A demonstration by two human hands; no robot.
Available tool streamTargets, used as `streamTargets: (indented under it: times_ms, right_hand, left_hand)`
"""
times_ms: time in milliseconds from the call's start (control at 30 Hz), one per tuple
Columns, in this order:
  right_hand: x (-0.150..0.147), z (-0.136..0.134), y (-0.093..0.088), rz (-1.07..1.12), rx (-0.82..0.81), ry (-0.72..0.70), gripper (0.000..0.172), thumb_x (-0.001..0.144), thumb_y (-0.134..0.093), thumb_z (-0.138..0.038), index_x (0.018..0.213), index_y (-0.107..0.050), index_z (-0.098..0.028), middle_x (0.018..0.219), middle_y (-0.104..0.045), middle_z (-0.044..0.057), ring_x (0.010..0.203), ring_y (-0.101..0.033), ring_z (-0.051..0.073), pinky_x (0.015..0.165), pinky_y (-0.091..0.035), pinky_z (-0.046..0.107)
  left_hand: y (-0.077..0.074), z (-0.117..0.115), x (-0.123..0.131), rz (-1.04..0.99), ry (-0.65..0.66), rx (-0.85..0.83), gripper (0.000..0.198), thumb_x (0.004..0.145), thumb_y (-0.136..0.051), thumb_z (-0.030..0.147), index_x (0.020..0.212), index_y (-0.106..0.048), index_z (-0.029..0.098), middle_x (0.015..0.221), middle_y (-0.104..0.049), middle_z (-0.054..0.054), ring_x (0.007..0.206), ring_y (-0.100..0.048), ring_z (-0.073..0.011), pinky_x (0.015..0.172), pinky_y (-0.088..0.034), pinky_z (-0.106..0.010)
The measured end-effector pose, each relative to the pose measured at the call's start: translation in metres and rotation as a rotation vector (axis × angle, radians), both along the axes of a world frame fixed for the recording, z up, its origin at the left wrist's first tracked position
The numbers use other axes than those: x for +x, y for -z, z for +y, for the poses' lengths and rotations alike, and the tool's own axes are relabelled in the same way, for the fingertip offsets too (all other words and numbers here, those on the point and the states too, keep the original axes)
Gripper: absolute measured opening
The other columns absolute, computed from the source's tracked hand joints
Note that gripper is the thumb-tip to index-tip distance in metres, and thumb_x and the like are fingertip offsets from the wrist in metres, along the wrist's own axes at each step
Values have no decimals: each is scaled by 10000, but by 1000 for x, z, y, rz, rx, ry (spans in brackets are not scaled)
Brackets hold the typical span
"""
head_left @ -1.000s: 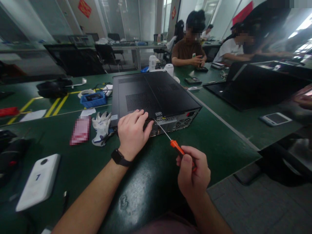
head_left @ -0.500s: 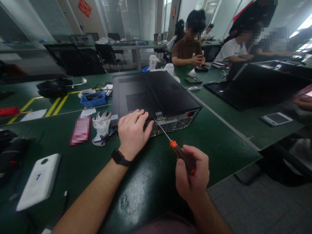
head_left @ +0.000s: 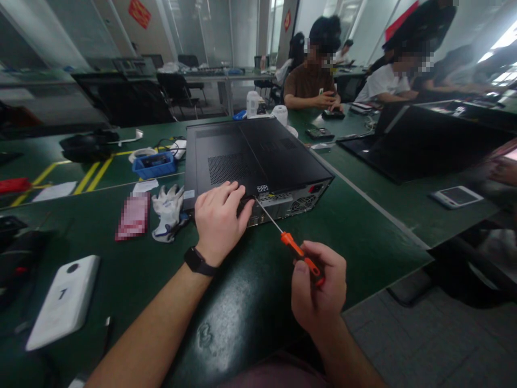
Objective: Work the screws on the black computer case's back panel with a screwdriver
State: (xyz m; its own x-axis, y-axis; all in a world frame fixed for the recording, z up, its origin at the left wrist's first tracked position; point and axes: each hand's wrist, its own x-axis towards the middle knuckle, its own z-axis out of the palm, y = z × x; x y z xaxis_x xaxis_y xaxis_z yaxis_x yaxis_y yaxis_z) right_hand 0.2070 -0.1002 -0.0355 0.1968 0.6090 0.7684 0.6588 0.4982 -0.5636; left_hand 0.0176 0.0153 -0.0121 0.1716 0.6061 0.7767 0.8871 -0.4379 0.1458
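Observation:
A black desktop computer case lies flat on the green table, its metal rear panel facing me. My left hand rests on the case's rear edge, fingers on the top cover and thumb apart from them. In my right hand is the orange and black handle of a screwdriver. Its thin shaft runs up and left, and the tip meets the rear edge of the case beside my left thumb. What sits under the tip is too small to make out.
Left of the case lie a work glove, a pink packet and a blue parts tray. A white power bank is near me. To the right are a dark laptop and a phone. Several people sit beyond.
The screwdriver handle has turned about its axis, so its orange stripe now faces up. Its tip stays at the same spot, and my left hand has not moved on the case.

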Motion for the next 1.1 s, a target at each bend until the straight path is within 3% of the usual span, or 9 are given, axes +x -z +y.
streamTargets:
  times_ms: [133,267,333,433,533,700,833,967,1100]
  right_hand:
    - [2,1,1,34,-86,38,243,1002,-571,-217,1233,-645,-226,832,-726,2,625,-706,141,578,-578,258]
    - [2,0,-2,39,-68,-54,339,970,-577,-221,1309,-598,-212,956,-744,45,687,-723,158,585,-591,276]
    - [1,-1,-4,14,-36,-12,350,938,-613,-210,1289,-606,-214,1014,-742,64,752,-745,180,626,-615,302]
    - [0,-1,-3,5,-45,56,271,955,-629,-218,1225,-638,-222,935,-741,38,718,-746,175,625,-615,295]
    - [1,-1,-2,32,-87,19,269,993,-592,-238,1259,-626,-219,850,-723,9,620,-707,146,559,-578,262]
    - [2,-1,-3,-31,-28,-18,347,941,-622,-202,1287,-614,-218,1011,-747,61,704,-734,168,598,-602,295]
    - [2,0,-2,-14,-54,31,242,987,-588,-214,1219,-654,-233,846,-739,7,609,-703,141,568,-584,262]
    - [1,0,-4,26,-68,-34,326,973,-572,-213,1296,-614,-216,956,-742,39,641,-705,143,562,-589,271]
    - [1,1,-4,-36,-2,29,291,941,-624,-197,1229,-635,-230,952,-740,37,698,-730,168,612,-605,294]
  left_hand:
    - [0,1,0,-5,-3,-9,254,991,-687,356,1191,-732,207,1281,-780,-108,1231,-712,-327,1017,-485,-490]
    - [0,0,0,-6,-2,-11,253,997,-677,361,1195,-731,213,1282,-780,-105,1241,-708,-328,1022,-483,-484]
    - [0,-1,0,-12,-1,-16,256,996,-678,364,1198,-732,216,1283,-780,-105,1242,-707,-331,1025,-483,-489]
    - [0,-1,0,-15,-4,-27,254,992,-681,366,1198,-737,228,1290,-779,-107,1241,-708,-335,1025,-483,-498]
    - [0,-1,1,-18,0,-29,254,994,-678,360,1200,-738,224,1292,-777,-112,1244,-706,-334,1025,-484,-498]
    - [0,-1,1,-24,2,-42,261,994,-678,361,1201,-737,213,1300,-773,-113,1253,-700,-335,1030,-481,-505]
    - [-1,-1,0,-20,1,-38,255,998,-674,360,1199,-733,215,1288,-778,-112,1249,-703,-336,1024,-485,-502]
    - [-1,-1,0,-24,9,-44,258,999,-671,361,1204,-733,218,1289,-777,-114,1254,-701,-337,1025,-488,-504]
    - [-2,-1,0,-25,6,-48,260,995,-673,360,1206,-735,220,1294,-775,-116,1252,-702,-337,1026,-489,-509]
